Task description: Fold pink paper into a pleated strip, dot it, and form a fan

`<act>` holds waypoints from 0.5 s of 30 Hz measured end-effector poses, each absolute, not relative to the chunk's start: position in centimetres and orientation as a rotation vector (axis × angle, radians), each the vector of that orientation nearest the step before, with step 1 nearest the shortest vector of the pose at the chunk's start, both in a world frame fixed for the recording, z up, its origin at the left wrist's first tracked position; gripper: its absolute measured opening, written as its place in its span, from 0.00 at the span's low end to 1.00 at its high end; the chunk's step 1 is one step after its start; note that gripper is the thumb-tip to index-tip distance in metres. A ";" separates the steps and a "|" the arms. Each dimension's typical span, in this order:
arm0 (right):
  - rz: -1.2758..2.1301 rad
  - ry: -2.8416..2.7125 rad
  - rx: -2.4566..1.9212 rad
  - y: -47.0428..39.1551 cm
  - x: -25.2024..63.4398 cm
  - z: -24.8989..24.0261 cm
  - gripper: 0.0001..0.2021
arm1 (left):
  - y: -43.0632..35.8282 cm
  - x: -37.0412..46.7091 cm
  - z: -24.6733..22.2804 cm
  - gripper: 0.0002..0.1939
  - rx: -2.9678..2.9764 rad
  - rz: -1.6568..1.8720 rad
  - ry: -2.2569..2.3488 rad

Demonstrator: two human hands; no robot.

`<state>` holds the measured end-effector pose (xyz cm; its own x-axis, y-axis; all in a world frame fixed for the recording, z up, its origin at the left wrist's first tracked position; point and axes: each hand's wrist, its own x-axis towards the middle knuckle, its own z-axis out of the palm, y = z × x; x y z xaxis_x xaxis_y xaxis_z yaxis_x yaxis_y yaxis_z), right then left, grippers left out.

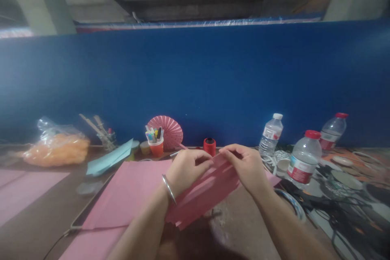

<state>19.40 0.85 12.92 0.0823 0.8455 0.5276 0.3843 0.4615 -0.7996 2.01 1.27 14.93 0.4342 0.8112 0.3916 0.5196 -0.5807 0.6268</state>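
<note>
The pleated pink paper [207, 197] was held aslant on the near side of the red cylinder [209, 147]. Just left of that cylinder's near side, the left hand [186, 169] pinched the paper's upper part between thumb and curled fingers; just right of it, the right hand [246, 166] pinched the upper edge between thumb and fingertips. A flat pink sheet [134, 191] lay nearer and left of the cylinder. Farther left stood a pen cup [157, 148], a pink fan [172, 130] behind it. Well right of the cylinder stood a white-capped bottle [271, 135] and two red-capped bottles [304, 160].
</note>
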 end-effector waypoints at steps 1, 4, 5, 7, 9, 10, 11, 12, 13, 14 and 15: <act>0.469 -1.505 -1.126 0.9 19.5 12.9 0.10 | 1.3 1.9 15.0 0.08 2.282 0.952 1.121; 0.420 -1.476 -1.129 1.0 19.7 12.8 0.10 | 1.3 1.6 15.3 0.09 2.304 0.936 1.118; 0.410 -1.474 -1.128 1.0 19.7 12.8 0.10 | 1.3 1.6 15.3 0.09 2.312 0.930 1.121; 0.399 -1.470 -1.123 1.0 19.7 12.8 0.11 | 1.3 1.5 15.4 0.09 2.330 0.916 1.127; 0.393 -1.462 -1.120 1.1 19.7 12.7 0.11 | 1.3 1.3 15.4 0.09 2.346 0.890 1.134; 0.393 -1.457 -1.121 1.1 19.8 12.6 0.11 | 1.3 1.2 15.5 0.09 2.352 0.871 1.137; 0.394 -1.454 -1.122 1.2 19.8 12.6 0.11 | 1.3 1.1 15.6 0.09 2.357 0.853 1.140; 0.393 -1.448 -1.123 1.2 19.8 12.5 0.11 | 1.3 1.0 15.7 0.09 2.361 0.835 1.143; 0.391 -1.444 -1.123 1.3 19.9 12.4 0.11 | 1.3 0.8 15.8 0.09 2.365 0.816 1.144; 0.386 -1.439 -1.123 1.4 20.0 12.4 0.11 | 1.3 0.6 15.9 0.09 2.366 0.791 1.142; 0.378 -1.430 -1.119 1.4 20.0 12.3 0.11 | 1.4 0.5 16.0 0.09 2.364 0.763 1.135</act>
<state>20.02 1.45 12.31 0.1858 0.7912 0.5826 0.3998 0.4808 -0.7804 0.46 1.38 16.02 0.5193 0.8010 0.2978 0.5780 -0.5859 0.5681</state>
